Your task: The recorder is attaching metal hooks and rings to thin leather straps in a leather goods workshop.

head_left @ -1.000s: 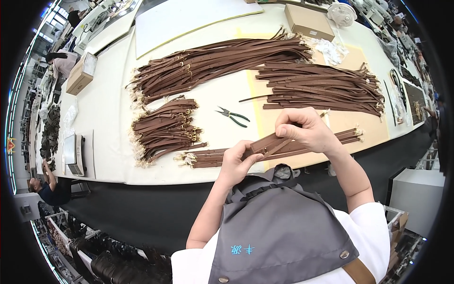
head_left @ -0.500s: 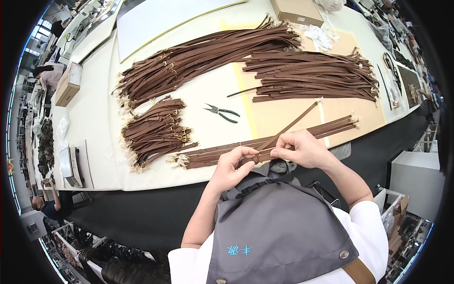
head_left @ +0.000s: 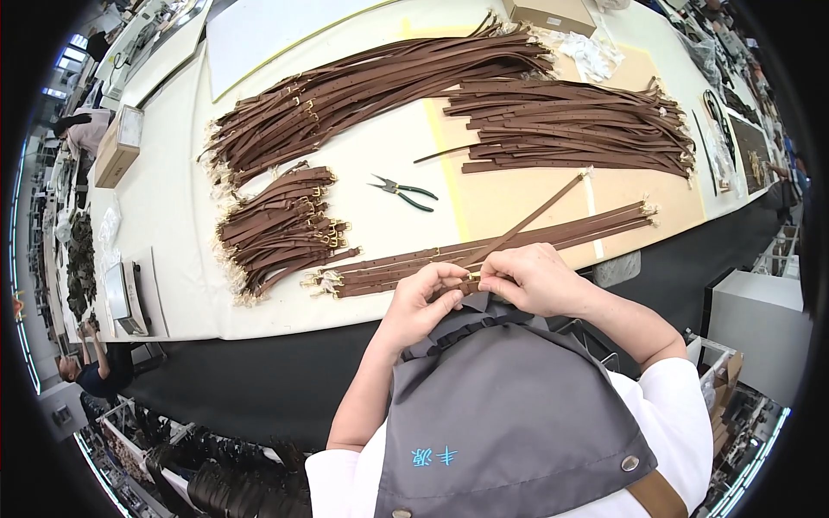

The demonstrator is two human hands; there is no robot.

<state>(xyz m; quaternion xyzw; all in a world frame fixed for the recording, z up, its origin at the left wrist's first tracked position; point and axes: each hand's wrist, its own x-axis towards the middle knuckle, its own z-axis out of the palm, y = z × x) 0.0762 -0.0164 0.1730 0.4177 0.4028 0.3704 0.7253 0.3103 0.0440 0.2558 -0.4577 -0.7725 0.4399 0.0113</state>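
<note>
At the table's near edge, my left hand [head_left: 423, 300] and my right hand [head_left: 534, 278] pinch a brown leather strap [head_left: 541, 210] close together. A small brass-coloured buckle [head_left: 474, 275] shows between the fingertips; its fine detail is too small to make out. The strap's far part slants away to the right, crossing over a row of long brown straps [head_left: 570, 232] laid along the table edge. Clear wrapping covers the ends of that row. Dark-handled pliers [head_left: 406, 192] lie partly spread beyond my hands, touched by neither.
Brown straps are piled at the far left [head_left: 363, 91], far right [head_left: 570, 125] and near left [head_left: 281, 226], many with brass buckles. A cardboard box [head_left: 119, 147] and a scale [head_left: 126, 298] stand at the left. Another box [head_left: 553, 13] and crumpled white wrapping [head_left: 591, 56] lie at the back.
My right hand has shifted slightly left, closer to my left hand, and its fingers now cover more of the strap. The buckle shows between the fingertips.
</note>
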